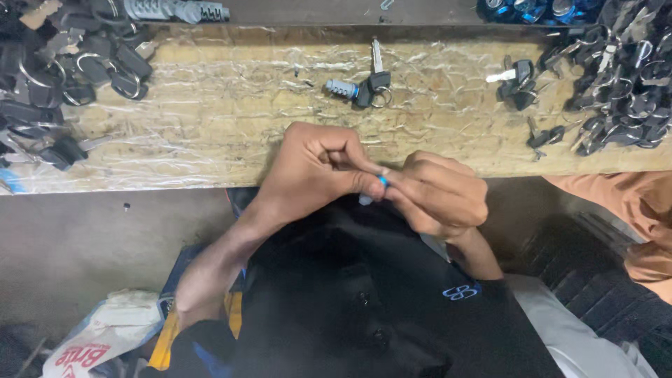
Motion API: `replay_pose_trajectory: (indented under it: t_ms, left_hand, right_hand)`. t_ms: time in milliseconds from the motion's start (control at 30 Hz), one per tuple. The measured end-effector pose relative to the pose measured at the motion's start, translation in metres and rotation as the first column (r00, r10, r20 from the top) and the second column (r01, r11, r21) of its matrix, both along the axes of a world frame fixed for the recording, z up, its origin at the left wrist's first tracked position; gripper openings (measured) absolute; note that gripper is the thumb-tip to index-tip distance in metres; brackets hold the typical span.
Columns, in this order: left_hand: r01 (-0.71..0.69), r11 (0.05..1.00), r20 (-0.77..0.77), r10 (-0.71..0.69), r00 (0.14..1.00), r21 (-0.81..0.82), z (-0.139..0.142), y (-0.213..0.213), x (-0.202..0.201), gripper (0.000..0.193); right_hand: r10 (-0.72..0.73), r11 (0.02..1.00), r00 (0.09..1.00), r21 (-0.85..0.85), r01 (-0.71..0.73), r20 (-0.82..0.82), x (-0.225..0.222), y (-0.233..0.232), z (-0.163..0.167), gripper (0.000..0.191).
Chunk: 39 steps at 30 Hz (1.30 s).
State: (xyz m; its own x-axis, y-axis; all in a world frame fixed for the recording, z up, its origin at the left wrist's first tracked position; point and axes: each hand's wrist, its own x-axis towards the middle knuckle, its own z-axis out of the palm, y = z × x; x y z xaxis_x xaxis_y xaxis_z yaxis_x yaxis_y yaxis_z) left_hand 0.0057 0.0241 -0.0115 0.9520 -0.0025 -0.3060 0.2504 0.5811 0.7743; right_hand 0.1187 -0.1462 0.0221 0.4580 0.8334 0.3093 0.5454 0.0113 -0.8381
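My left hand point(315, 164) and my right hand point(441, 192) meet just below the front edge of a plastic-wrapped wooden bench point(210, 133). Between their fingertips they pinch a small part with a blue tip and a pale body point(374, 187); most of it is hidden by the fingers. Both hands hang over my dark shirt. On the bench straight ahead lies a small metal lock cylinder joined to black-headed keys on a ring point(360, 85).
A heap of black keys and rings point(63, 70) fills the bench's left end, and a larger heap point(616, 77) the right end. Another person's orange sleeve point(630, 203) is at the right. A white plastic bag point(98, 336) lies at bottom left.
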Motion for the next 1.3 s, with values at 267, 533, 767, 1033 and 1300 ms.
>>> replay_pose_trajectory:
  t_ms: [267, 533, 767, 1033, 1300]
  left_hand:
    - [0.032, 0.999, -0.190, -0.032, 0.981, -0.002, -0.010, 0.003, -0.004, 0.025]
    - [-0.517, 0.854, -0.069, 0.520, 0.851, 0.055, 0.000, -0.033, -0.002, 0.021]
    - [-0.438, 0.661, 0.189, 0.415, 0.890, 0.609, -0.008, 0.012, 0.000, 0.020]
    - [-0.379, 0.844, 0.162, 0.342, 0.925, 0.381, -0.018, 0.042, 0.011, 0.033]
    - [-0.341, 0.852, 0.251, 0.257, 0.933, 0.397, -0.008, 0.044, 0.004, 0.027]
  right_hand:
    - [0.020, 0.999, 0.977, -0.045, -0.010, 0.213, -0.014, -0.012, -0.023, 0.046]
    - [0.076, 0.996, 0.912, 0.004, -0.085, 0.404, 0.005, -0.003, -0.033, 0.038]
    - [-0.100, 0.906, 0.911, -0.342, 0.249, 0.400, 0.040, 0.045, -0.010, 0.038]
    - [-0.293, 0.949, 0.879, -0.230, 0.218, -0.376, 0.016, 0.054, 0.003, 0.023]
    - [-0.302, 0.902, 0.953, -0.314, 0.295, 0.028, 0.004, 0.037, 0.017, 0.016]
